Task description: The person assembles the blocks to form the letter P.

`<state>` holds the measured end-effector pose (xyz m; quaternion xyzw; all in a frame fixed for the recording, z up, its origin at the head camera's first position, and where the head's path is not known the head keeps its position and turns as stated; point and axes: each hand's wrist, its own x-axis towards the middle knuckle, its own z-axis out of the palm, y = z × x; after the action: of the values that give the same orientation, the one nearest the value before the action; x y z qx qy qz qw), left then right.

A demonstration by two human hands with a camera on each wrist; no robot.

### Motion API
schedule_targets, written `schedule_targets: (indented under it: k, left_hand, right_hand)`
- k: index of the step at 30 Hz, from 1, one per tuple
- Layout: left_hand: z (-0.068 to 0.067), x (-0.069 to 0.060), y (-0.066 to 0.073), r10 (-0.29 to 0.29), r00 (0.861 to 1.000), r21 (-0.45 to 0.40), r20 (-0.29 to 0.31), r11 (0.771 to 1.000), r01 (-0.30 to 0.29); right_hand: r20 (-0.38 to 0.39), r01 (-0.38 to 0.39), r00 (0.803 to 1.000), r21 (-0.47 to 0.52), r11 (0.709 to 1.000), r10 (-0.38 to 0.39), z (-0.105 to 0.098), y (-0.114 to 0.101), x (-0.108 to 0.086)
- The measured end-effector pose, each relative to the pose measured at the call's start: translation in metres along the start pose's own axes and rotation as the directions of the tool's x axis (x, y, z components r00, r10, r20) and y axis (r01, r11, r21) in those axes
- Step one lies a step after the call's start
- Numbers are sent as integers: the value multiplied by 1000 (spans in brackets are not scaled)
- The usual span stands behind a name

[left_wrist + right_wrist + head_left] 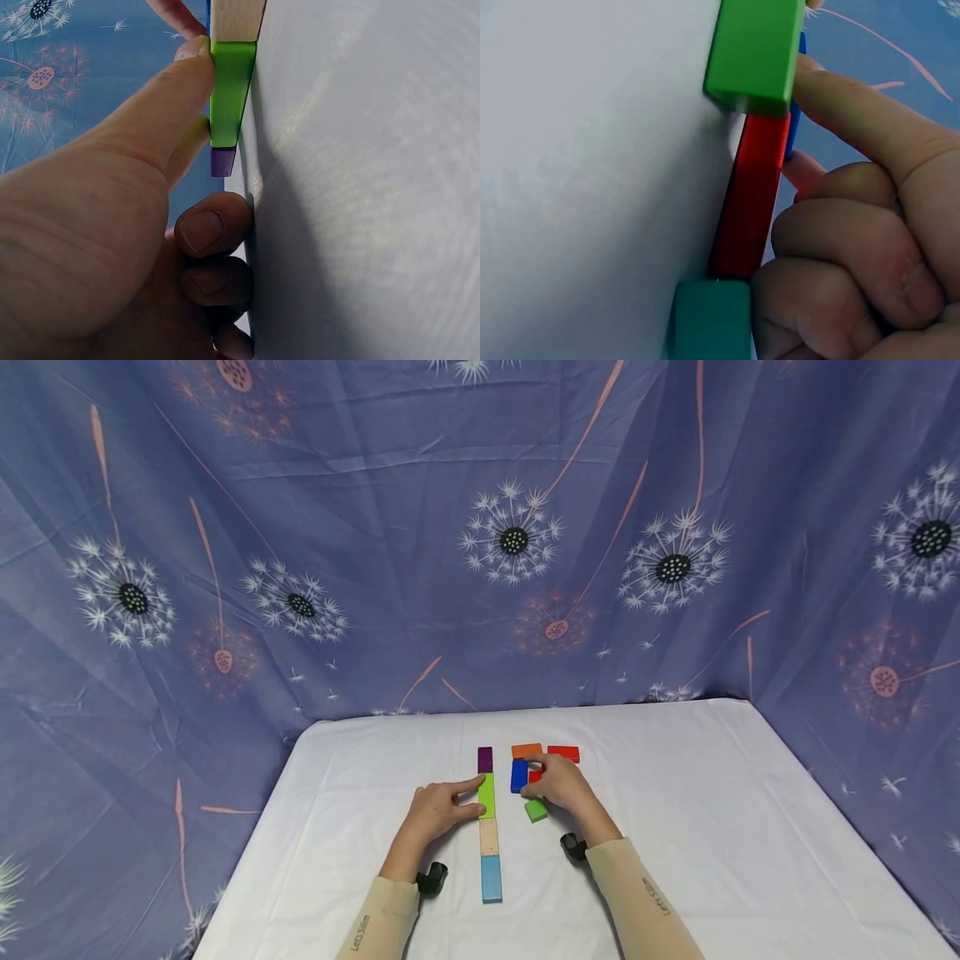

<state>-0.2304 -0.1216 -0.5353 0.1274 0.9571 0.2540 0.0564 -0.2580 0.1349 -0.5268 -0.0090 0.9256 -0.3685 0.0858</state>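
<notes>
A straight row on the white cloth holds a purple block [485,759], a light green block [487,796], a bare wood block [489,837] and a light blue block [491,878], end to end. My left hand [435,814] [97,240] pinches the light green block [232,94] between thumb and index finger. To the right of the row, my right hand [562,785] [870,225] pinches the blue block [519,776] by its two ends with thumb and index finger. In the right wrist view the blue block [794,129] is mostly hidden behind green and red blocks.
Around my right hand lie an orange block [527,750], a red block [563,753], another red block [751,195] partly covered by the hand, and a small green block [536,811]. The right wrist view shows a teal block [712,321]. A patterned curtain [420,568] stands behind the table.
</notes>
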Motion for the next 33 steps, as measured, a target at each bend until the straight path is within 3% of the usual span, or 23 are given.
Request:
schedule_targets:
  k: [12,25,33]
  left_hand:
    - [0,2,-1,12,1000,17,-7,1000,-12]
    - [1,-1,1,19,1000,5,-25,1000,-19]
    - [1,1,0,-9,1000,11,-5,1000,9]
  right_hand:
    - [18,6,1000,165,986,-9,-15,-3,12]
    - [9,23,1000,209,978,-26,-24,-16,43]
    - [-10,35,999,239,970,-34,-21,-24,63]
